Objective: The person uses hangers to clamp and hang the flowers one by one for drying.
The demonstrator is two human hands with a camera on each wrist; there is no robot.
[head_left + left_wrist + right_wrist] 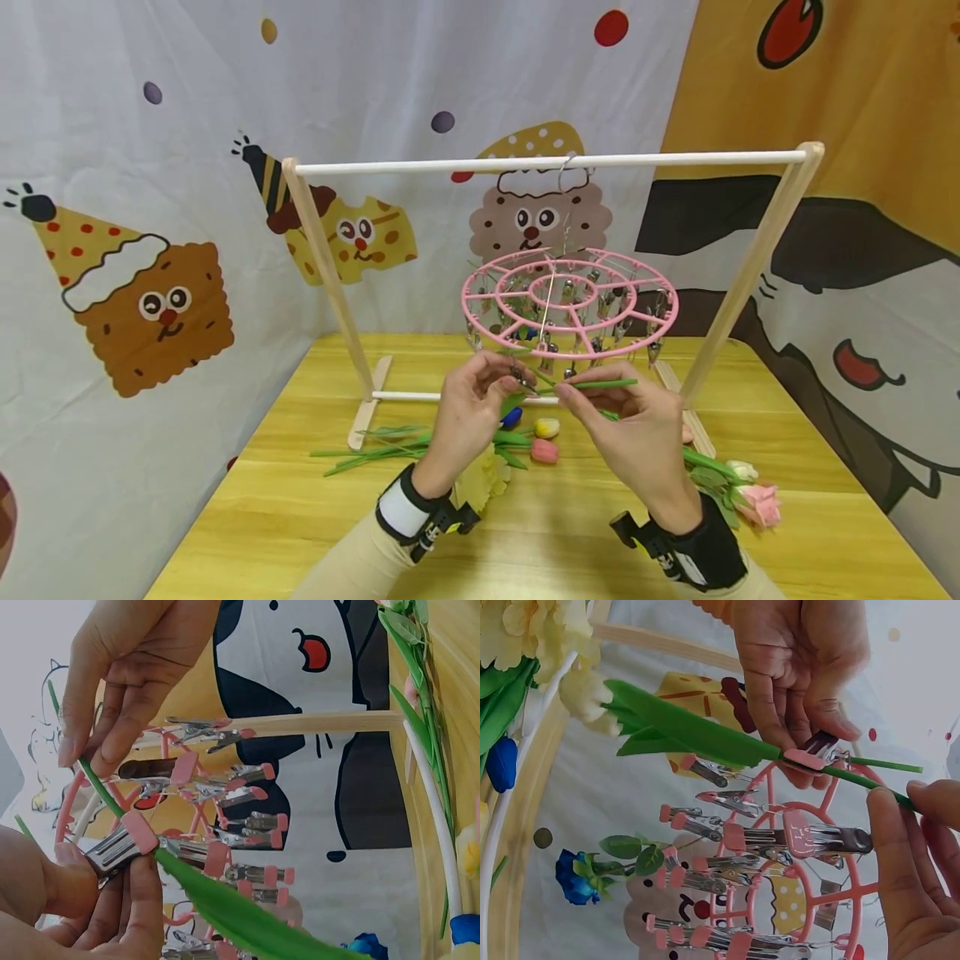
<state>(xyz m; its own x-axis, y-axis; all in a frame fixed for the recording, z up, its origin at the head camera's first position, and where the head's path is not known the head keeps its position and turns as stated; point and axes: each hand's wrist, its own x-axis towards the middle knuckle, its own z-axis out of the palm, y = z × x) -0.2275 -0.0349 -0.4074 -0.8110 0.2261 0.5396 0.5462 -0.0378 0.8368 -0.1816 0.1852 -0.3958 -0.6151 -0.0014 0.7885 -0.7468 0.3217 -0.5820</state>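
Near the centre of the head view, the left hand pinched a silver metal clip with pink tips, its fingers drawn narrow around it. The right hand, just right of centre, pinched the thin green stem of a cream tulip with long green leaves. That stem crossed the clip's pink end; its bloom was at upper left in the right wrist view. Above the hands, a round pink plastic rack hung from a white rod. A ruffled pale-yellow flower lay at lower centre, a pink rose at lower right, on the yellow wooden table.
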